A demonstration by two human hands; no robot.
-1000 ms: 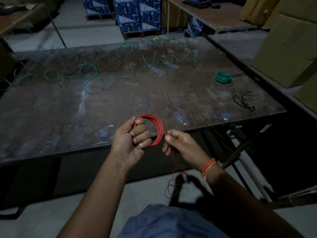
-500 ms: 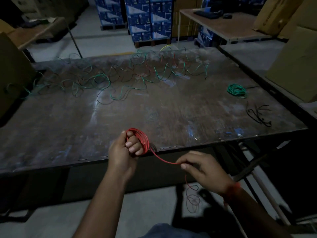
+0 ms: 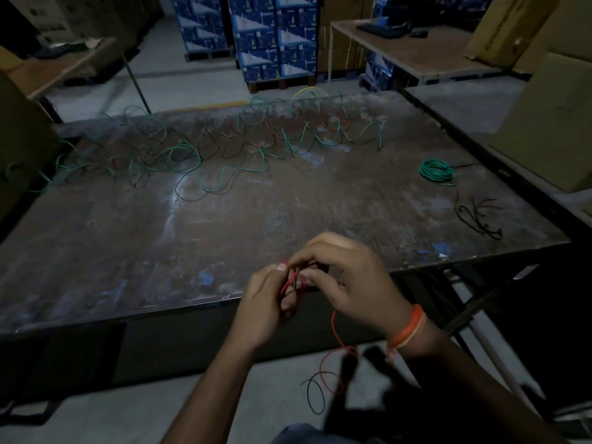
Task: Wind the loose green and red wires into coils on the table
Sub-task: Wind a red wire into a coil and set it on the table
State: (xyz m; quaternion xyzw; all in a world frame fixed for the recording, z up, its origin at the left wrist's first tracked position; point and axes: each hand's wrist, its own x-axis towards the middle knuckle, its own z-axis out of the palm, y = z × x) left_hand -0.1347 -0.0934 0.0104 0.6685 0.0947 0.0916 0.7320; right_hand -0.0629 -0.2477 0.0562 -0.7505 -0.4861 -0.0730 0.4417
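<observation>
- Tangle [image 3: 198, 155] of loose green and red wires lies along the far edge of the table [image 3: 96, 251], from its far left corner across to past the middle, well apart from both hands.
- Left hand [image 3: 266, 302] is at the near edge, fingers curled round the red coil [image 3: 290, 282]; only a few red turns show between the fingers, the rest is hidden.
- Right hand [image 3: 346, 280] touches the left one, with thumb and forefinger pinching the red wire right at the coil.
- Tail [image 3: 334, 334] of the red wire hangs from under the right hand, below the table edge, and ends in loose loops near the floor.
- Step in hand, as I judge it: winding the red wire, with the last stretch not yet taken up.
- Next move likely calls for drawing the tail up with the right hand and laying another turn round the coil while the left grips it firm, so the turns do not spring apart.
- Green coil [image 3: 437, 169] lies finished near the right edge; black ties [image 3: 479, 216] lie nearer the near right corner.
</observation>
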